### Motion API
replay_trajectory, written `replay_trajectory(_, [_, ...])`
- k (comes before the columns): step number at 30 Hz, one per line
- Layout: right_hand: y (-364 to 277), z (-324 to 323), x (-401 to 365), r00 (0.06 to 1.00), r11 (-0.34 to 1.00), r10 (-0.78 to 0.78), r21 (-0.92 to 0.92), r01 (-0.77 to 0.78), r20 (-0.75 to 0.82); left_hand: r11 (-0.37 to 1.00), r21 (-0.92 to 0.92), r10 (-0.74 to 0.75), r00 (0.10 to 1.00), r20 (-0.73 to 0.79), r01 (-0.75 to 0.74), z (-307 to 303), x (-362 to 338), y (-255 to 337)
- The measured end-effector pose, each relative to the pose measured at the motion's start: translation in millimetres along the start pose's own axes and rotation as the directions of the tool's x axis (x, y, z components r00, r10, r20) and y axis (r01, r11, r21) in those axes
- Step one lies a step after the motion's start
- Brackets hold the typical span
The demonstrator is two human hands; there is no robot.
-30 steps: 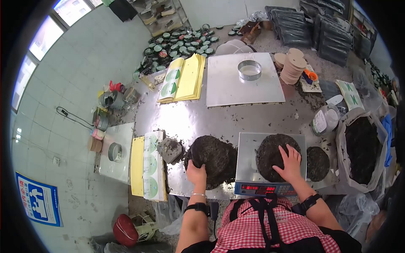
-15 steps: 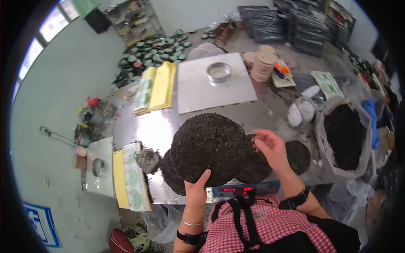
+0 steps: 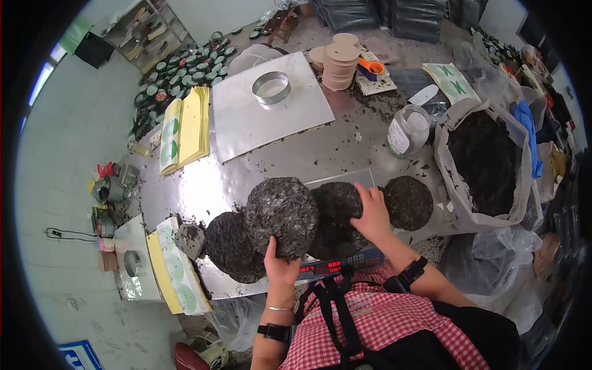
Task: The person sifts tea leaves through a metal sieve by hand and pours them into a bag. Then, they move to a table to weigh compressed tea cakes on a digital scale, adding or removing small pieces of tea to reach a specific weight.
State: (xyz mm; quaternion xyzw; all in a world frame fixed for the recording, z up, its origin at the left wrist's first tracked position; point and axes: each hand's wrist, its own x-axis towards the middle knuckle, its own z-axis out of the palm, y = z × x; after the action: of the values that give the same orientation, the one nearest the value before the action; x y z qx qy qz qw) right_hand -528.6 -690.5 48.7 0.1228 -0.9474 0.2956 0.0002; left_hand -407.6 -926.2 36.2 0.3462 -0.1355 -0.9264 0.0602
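My left hand point(image 3: 282, 266) grips a dark, rough, pressed round cake point(image 3: 281, 213) by its lower edge, thumb on top, tilted up towards me. Part of a second round cake point(image 3: 233, 253) shows beneath and to the left of it. My right hand point(image 3: 373, 219) has its thumb and fingers at the right edge of another dark cake point(image 3: 335, 216), over the plate of a digital scale point(image 3: 368, 177). Red digits glow on the scale's display point(image 3: 330, 266). A further cake point(image 3: 407, 203) lies to the right of my right hand.
Right of the table stands a bag point(image 3: 441, 154) of loose dark material. A clear jar point(image 3: 409, 131), a stack of tan discs point(image 3: 340, 65) and a metal ring point(image 3: 271, 87) on a white board point(image 3: 228, 132) are farther back. A grey lump point(image 3: 189, 240) lies at left.
The cake in my left hand has lowered and moved slightly left, uncovering more of the cake on the scale. My right hand has come to that cake's edge. The head view has shifted.
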Motion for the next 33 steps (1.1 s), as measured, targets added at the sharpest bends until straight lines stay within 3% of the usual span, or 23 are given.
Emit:
replay_trajectory(1, [3.2, -7.7, 1.8, 1.000, 1.000, 0.005, 0.004, -0.005, 0.010, 1.000, -0.003, 0.024, 1.000, 0.017, -0.024, 2.7, -8.3, 4.7])
replay_trajectory(2, [6.1, -18.9, 5.6, 0.999, 0.955, -0.012, 0.297, -0.002, 0.043, 0.999, -0.005, 0.048, 0.998, 0.033, -0.048, 3.2, -17.2, 8.8])
replay_trajectory(3, [10.9, -25.7, 7.6, 0.997, 0.824, -0.041, 0.566, -0.003, 0.065, 0.997, 0.022, 0.071, 0.996, 0.049, -0.073, 3.0, -22.6, 13.4])
replay_trajectory(4, [25.2, -30.1, 8.7, 0.996, 0.728, -0.014, 0.684, -0.053, 0.092, 0.996, 0.021, 0.089, 0.995, 0.047, -0.090, 5.4, -27.1, 15.9])
replay_trajectory(5, [31.5, -51.6, 10.0, 0.998, 0.737, 0.010, 0.674, -0.049, 0.061, 0.987, 0.123, 0.100, 0.994, 0.047, -0.105, 9.0, -32.1, 17.3])
replay_trajectory(6, [51.7, -59.1, 10.2, 0.996, 0.627, 0.092, 0.777, -0.056, -0.003, 0.968, 0.221, 0.115, 0.992, 0.045, -0.122, 12.7, -38.2, 17.0])
replay_trajectory(7, [74.2, -73.3, 9.4, 0.978, 0.654, 0.207, 0.746, -0.128, -0.014, 0.942, 0.305, 0.130, 0.990, 0.052, -0.140, 19.5, -43.1, 13.7])
replay_trajectory(8, [117.4, -70.4, 9.1, 0.963, 0.735, 0.217, 0.676, -0.054, -0.159, 0.929, 0.341, 0.130, 0.990, 0.055, -0.141, 25.6, -44.7, 8.2])
replay_trajectory(10, [196.0, -66.9, -4.7, 0.936, 0.952, 0.216, 0.275, -0.138, -0.278, 0.908, 0.402, 0.135, 0.991, -0.003, -0.122, 29.3, -35.8, -8.9])
replay_trajectory(11, [199.1, -67.6, -13.8, 0.882, 0.903, 0.417, -0.007, -0.429, -0.222, 0.887, 0.447, 0.124, 0.992, 0.003, -0.112, 31.7, -29.4, -18.3])
replay_trajectory(12, [203.1, -71.0, -20.3, 0.767, 0.708, 0.598, -0.295, -0.641, -0.232, 0.820, 0.567, 0.062, 0.997, 0.053, -0.082, 20.7, -15.0, -24.4])
replay_trajectory(14, [186.6, -81.9, -29.3, 0.782, 0.708, 0.554, -0.332, -0.623, -0.287, 0.399, 0.891, 0.177, 0.972, 0.156, -0.216, 12.4, -4.1, -29.3])
replay_trajectory(15, [172.3, -85.1, -31.9, 0.797, 0.710, 0.508, -0.365, -0.603, -0.327, 0.401, 0.890, 0.169, 0.973, 0.159, -0.216, 13.9, -8.7, -26.6])
replay_trajectory(17, [140.8, -86.8, -30.7, 0.926, 0.979, 0.157, -0.067, -0.190, -0.342, -0.245, 0.960, 0.521, 0.817, 0.247, -0.134, 21.1, -30.7, -13.5])
replay_trajectory(18, [100.9, -84.6, -25.5, 0.933, 0.995, 0.092, 0.055, -0.077, -0.347, -0.413, 0.905, 0.623, 0.692, 0.364, -0.104, 24.5, -39.8, -6.9])
replay_trajectory(19, [71.2, -78.9, -19.4, 0.969, 0.979, 0.080, 0.201, -0.032, -0.235, -0.453, 0.873, 0.637, 0.619, 0.459, -0.182, 16.3, -40.7, 6.7])
replay_trajectory(20, [47.1, -68.7, -14.7, 0.991, 0.937, 0.070, 0.349, -0.026, -0.115, -0.418, 0.884, 0.679, 0.576, 0.456, -0.207, 6.8, -34.8, 20.7])
replay_trajectory(21, [26.2, -60.8, -11.7, 0.993, 0.948, -0.068, 0.303, 0.095, -0.100, -0.400, 0.883, 0.715, 0.519, 0.469, -0.246, -3.2, -28.0, 32.1])
replay_trajectory(22, [14.8, -47.4, -7.3, 0.977, 0.956, -0.178, 0.213, 0.200, -0.119, -0.307, 0.913, 0.737, 0.539, 0.406, -0.268, 1.4, -30.3, 41.7])
replay_trajectory(24, [-7.5, -44.8, 1.1, 0.987, 0.953, -0.152, 0.271, 0.132, 0.055, -0.314, 0.903, 0.737, 0.523, 0.427, -0.294, 3.8, -34.5, 58.9])
replay_trajectory(30, [-6.5, -32.0, 0.8, 0.978, 0.971, -0.170, 0.189, 0.145, 0.124, -0.328, 0.907, 0.753, 0.506, 0.421, -0.266, 2.3, -59.3, 67.8])
replay_trajectory(33, [-14.2, -28.3, -0.9, 0.971, 0.970, -0.184, 0.185, 0.155, 0.151, -0.414, 0.869, 0.727, 0.476, 0.495, -0.272, -1.2, -59.6, 64.3])
